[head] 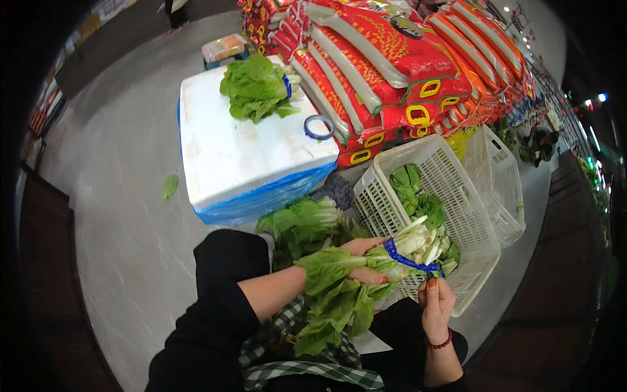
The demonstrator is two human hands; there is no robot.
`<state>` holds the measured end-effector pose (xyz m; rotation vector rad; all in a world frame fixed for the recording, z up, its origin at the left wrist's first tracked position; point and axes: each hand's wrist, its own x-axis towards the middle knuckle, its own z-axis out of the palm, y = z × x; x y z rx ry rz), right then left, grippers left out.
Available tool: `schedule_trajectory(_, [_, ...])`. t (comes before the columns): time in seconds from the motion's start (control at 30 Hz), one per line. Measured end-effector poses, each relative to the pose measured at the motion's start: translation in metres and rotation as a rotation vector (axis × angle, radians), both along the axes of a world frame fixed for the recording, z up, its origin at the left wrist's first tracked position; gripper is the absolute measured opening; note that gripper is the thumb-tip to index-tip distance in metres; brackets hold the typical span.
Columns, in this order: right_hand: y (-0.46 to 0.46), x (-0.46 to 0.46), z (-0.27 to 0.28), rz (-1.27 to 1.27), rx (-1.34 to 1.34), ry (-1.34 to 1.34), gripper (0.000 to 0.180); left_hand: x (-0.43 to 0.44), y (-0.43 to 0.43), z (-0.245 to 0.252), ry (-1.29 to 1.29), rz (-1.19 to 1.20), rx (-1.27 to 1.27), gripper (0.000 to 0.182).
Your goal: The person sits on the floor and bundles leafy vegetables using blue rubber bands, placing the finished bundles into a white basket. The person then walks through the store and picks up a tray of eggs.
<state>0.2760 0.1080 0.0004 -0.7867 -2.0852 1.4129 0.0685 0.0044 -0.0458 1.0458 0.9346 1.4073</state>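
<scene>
My left hand (365, 259) is closed around a bunch of leafy greens (338, 299), its pale stem ends pointing up and right over the basket. A blue printed tape (404, 258) wraps the stems, and its end runs to the right. There my right hand (436, 299) pinches a small dark object (429, 277) at the tape; whether it is a blade cannot be told. Another leafy bunch, bound with blue tape (287, 86), lies on a white foam box (230, 152). A roll of blue tape (319, 127) rests near that box's right edge.
A white plastic basket (463, 196) at the right holds bound bunches of greens (405, 183). Loose greens (303, 220) lie on the floor beside the foam box. Red printed sacks (357, 63) are stacked behind. A person (541, 142) is far off at the right.
</scene>
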Motion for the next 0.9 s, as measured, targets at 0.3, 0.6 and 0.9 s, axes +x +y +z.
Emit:
schedule_trajectory(0.3, [0.092, 0.069, 0.029, -0.611, -0.195, 0.54, 0.025, -0.028, -0.014, -0.024, -0.144, 0.166, 0.025, 0.059])
schedule_trajectory(0.6, [0.033, -0.02, -0.002, -0.101, -0.093, 0.22, 0.026, -0.042, -0.008, -0.067, -0.114, 0.105, -0.033, 0.058])
schedule_trajectory(0.9, [-0.023, -0.07, -0.018, 0.156, 0.248, -0.108, 0.019, 0.0, -0.011, -0.028, 0.686, 0.47, -0.123, 0.087])
